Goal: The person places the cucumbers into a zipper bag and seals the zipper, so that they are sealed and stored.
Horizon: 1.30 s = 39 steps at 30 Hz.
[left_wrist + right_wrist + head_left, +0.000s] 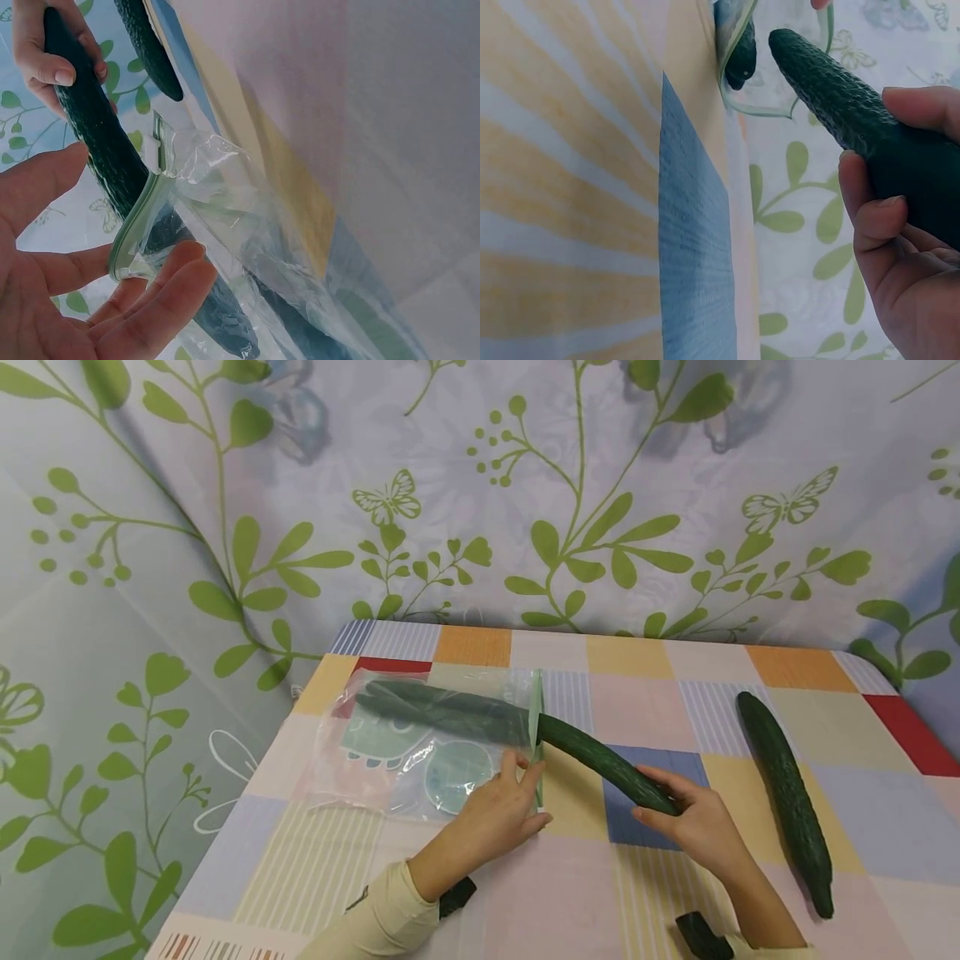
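Note:
A clear zip bag [330, 785] with a green-edged mouth and a green cartoon print lies on the table. Through its plastic show dark green cucumber shapes [442, 714]; how many is hard to tell. My left hand [498, 806] is at the mouth, its fingers bent against the green rim [127, 240] and the thumb apart from it. With thumb and fingers, my right hand [701, 827] grips the near end of a long dark green cucumber [600, 756]. In the head view, this cucumber's far end reaches the bag's mouth.
Another cucumber [787, 806] lies on the table, to the right of my right hand. A patchwork-patterned cloth [540, 893] covers the table. Behind its far edge hangs a curtain [465, 510] printed with leaves and butterflies. Dark devices [702, 935] sit at both wrists.

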Motion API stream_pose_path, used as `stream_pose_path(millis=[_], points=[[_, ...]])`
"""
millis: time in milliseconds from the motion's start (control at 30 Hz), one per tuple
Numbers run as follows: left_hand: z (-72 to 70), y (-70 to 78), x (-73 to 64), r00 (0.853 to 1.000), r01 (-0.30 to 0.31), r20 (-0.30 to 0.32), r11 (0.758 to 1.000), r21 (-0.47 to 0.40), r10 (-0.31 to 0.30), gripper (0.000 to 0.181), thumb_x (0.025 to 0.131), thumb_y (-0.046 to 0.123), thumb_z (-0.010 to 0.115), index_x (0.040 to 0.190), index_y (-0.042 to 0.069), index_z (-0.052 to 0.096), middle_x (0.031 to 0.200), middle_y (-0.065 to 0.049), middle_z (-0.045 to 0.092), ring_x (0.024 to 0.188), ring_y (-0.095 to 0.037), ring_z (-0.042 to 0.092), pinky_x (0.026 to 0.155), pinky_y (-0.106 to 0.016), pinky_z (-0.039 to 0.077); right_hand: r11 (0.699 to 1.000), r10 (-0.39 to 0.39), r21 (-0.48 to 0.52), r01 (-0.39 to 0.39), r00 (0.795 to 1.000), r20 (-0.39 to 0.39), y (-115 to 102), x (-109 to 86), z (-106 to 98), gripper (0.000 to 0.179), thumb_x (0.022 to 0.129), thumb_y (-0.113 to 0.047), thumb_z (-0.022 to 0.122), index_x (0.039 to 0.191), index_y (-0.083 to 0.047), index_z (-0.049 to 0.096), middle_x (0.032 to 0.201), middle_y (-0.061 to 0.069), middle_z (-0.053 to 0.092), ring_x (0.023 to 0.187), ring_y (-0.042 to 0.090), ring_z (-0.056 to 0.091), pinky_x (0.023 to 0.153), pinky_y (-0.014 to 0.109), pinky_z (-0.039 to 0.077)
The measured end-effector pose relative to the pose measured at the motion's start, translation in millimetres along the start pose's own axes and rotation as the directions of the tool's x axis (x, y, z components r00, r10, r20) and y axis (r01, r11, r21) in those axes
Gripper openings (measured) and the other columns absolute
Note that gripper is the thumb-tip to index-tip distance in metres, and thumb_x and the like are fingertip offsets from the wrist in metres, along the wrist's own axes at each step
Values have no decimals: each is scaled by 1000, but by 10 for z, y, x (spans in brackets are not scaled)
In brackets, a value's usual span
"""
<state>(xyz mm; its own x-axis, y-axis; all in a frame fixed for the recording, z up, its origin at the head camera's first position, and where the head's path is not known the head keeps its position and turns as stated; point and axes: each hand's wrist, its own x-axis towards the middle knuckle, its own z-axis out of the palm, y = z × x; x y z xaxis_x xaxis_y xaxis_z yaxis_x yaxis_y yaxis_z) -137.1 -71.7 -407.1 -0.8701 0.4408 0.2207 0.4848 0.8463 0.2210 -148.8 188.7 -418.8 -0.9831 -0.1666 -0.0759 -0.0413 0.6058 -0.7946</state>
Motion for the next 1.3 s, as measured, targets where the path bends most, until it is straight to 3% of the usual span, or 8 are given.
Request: stream_pose_path(millis=[567,1033,1300], points=[[-13,1,-6,1000,0,4,1000,6,0,61,79,36,69,126,5,47,111,-9,39,48,-7,44,41,-15,33,998,-44,52,42,998,35,-50,140,70,60,77,-25,72,131,-11,49,118,20,57,93,21,59,66,24,49],[-25,7,-8,1000,3,0,1000,10,-3,60,78,37,69,125,5,48,111,-9,39,51,-8,48,42,-16,37,996,-61,67,58,997,44,-82,185,140,57,76,-24,73,128,-12,52,114,18,59,87,14,60,66,24,49],[-36,15,-10,1000,-4,-1,1000,16,4,60,79,37,69,125,4,49,111,-10,39,51,-7,47,41,-15,36,994,-77,81,72,995,59,-98,222,189,57,77,-19,72,129,-10,51,113,19,59,88,18,61,66,25,49]])
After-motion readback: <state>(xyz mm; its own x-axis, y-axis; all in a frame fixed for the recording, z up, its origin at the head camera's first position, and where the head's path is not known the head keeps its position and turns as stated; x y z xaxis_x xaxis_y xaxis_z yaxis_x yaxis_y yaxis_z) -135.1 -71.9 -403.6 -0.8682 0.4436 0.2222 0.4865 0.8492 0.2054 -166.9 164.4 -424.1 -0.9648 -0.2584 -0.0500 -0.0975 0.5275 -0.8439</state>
